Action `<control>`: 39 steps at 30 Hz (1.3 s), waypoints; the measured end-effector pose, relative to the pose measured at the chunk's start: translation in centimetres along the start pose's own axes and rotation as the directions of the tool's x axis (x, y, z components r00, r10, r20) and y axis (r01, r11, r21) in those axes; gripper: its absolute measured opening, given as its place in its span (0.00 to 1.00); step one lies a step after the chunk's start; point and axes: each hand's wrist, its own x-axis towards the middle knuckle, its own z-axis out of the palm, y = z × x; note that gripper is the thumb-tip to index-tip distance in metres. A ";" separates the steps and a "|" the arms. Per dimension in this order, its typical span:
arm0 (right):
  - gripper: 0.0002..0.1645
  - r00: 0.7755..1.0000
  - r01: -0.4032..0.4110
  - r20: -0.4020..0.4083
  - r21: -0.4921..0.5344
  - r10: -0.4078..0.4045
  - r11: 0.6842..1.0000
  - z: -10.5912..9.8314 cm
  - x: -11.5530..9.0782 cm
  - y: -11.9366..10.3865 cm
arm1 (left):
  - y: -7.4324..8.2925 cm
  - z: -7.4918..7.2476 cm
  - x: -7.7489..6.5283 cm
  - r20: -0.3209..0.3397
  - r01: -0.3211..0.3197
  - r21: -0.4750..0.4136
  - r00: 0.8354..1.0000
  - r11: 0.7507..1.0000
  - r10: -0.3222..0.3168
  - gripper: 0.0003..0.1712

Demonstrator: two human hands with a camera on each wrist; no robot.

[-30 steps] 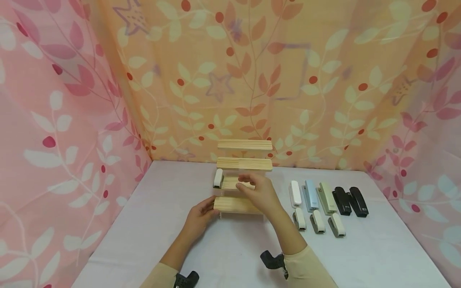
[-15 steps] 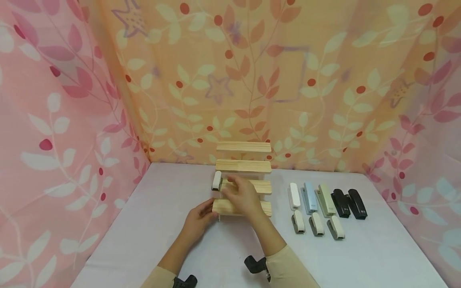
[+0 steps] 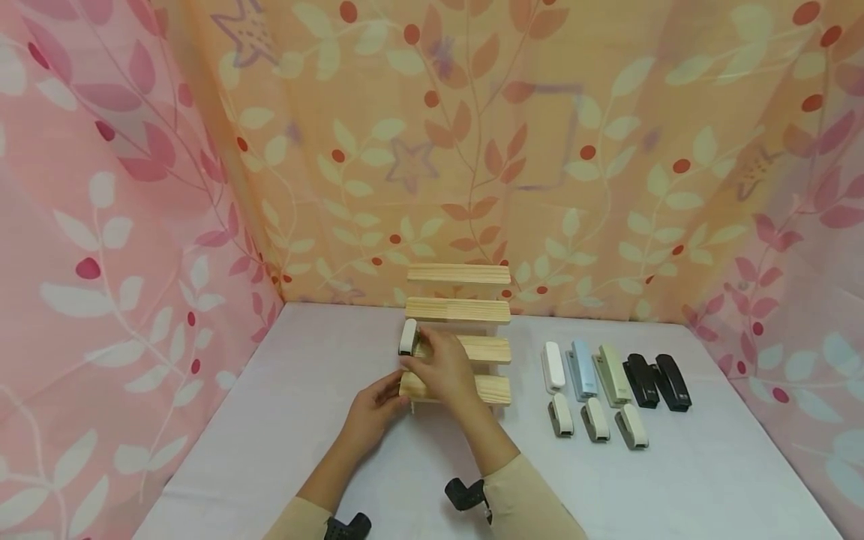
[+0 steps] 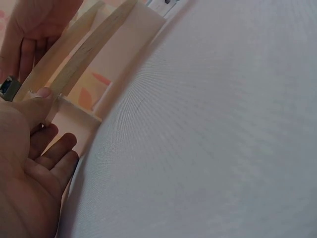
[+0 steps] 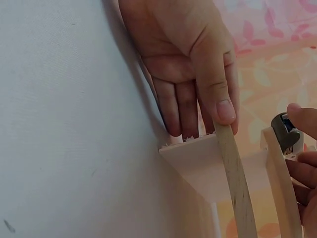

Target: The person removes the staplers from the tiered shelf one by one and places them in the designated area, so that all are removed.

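My left hand (image 3: 371, 412) holds the left end of the lowest board of a small tiered wooden rack (image 3: 496, 390), thumb on the board's edge (image 5: 233, 173) and fingers beneath. A small white stapler (image 3: 408, 339) with a dark grey base sits at the left end of the second board from the bottom (image 3: 489, 349). My right hand (image 3: 445, 367) reaches across the rack, its thumb and fingertips around this stapler. In the right wrist view, the thumb (image 5: 303, 119) lies against the stapler (image 5: 287, 136), with the other fingers on its far side.
To the rack's right stand a white (image 3: 553, 367), a light blue (image 3: 583, 369) and a pale green stapler (image 3: 612, 375), then two black ones (image 3: 671, 382). Before them sit smaller white staplers (image 3: 597, 418). A patterned curtain (image 3: 459, 150) hangs behind the white table (image 3: 270, 420).
My right hand has moved left across the rack, from its middle to the small white stapler at the left end. The left hand stays on the lowest board.
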 end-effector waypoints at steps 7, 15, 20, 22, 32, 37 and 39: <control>0.40 1.000 0.010 -0.023 -0.029 -0.011 1.000 0.5 0.1 0.0 | -0.3 -0.1 0.1 0.009 -0.006 0.007 1.000 1.000 0.006 0.33; 0.39 0.999 0.004 -0.043 -0.075 -0.007 0.997 0.9 0.3 -0.2 | -0.5 -0.1 0.1 0.006 0.000 -0.005 1.000 1.000 0.000 0.34; 0.36 0.999 0.002 -0.051 -0.074 -0.006 0.997 0.8 0.4 -0.2 | -0.3 -0.2 0.0 -0.002 0.008 0.014 1.000 1.000 -0.008 0.35; 0.35 0.999 0.004 -0.051 -0.061 -0.007 0.998 0.8 0.4 -0.2 | -0.2 -0.2 0.0 0.000 0.004 0.016 1.000 1.000 -0.004 0.35; 0.31 1.000 0.011 -0.022 0.054 -0.010 0.998 0.5 0.5 0.7 | -0.2 -0.1 0.1 0.001 0.012 0.011 1.000 1.000 -0.012 0.35; 0.28 1.000 0.019 -0.015 0.100 -0.018 0.995 0.1 0.3 1.0 | -0.2 -0.1 0.0 0.014 0.013 -0.015 1.000 1.000 -0.012 0.34; 0.27 1.000 0.020 -0.010 0.112 -0.019 0.994 0.0 0.3 1.0 | -0.2 -0.2 0.0 0.020 0.015 -0.019 1.000 1.000 -0.014 0.34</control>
